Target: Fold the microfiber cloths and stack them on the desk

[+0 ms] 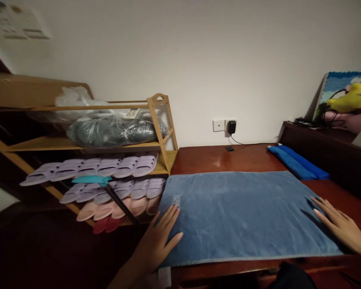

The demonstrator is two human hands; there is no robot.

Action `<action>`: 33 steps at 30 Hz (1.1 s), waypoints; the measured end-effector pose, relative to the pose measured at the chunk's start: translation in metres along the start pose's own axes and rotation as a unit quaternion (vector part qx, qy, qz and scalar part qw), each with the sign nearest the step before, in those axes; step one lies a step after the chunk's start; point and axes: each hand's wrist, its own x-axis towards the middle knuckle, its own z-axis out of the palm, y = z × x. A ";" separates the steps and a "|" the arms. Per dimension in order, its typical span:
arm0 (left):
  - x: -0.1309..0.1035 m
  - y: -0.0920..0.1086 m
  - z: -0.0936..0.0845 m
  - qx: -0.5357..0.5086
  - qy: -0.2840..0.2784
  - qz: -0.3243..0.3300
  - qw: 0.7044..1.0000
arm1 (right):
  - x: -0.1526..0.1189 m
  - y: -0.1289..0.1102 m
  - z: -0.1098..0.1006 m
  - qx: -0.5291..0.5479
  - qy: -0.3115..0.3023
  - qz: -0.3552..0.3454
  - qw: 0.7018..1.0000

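Lying flat, blue towel w/ bench under it, L hand on its L edge, R hand at R edge, fingers of both outstretched, shoe rack L of towel.

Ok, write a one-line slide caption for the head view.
Left hand and right hand at opposite ends of a blue towel spread on a brown table, beside a rack of slippers.

Dim light leaves the lower left nearly black, the right hand shadows the blue cloth, and the upper-left corner blurs.
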 end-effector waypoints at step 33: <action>0.138 -0.079 0.020 -0.047 -0.024 -0.090 0.995 | 0.159 -0.027 0.053 -0.104 -0.134 0.028 0.985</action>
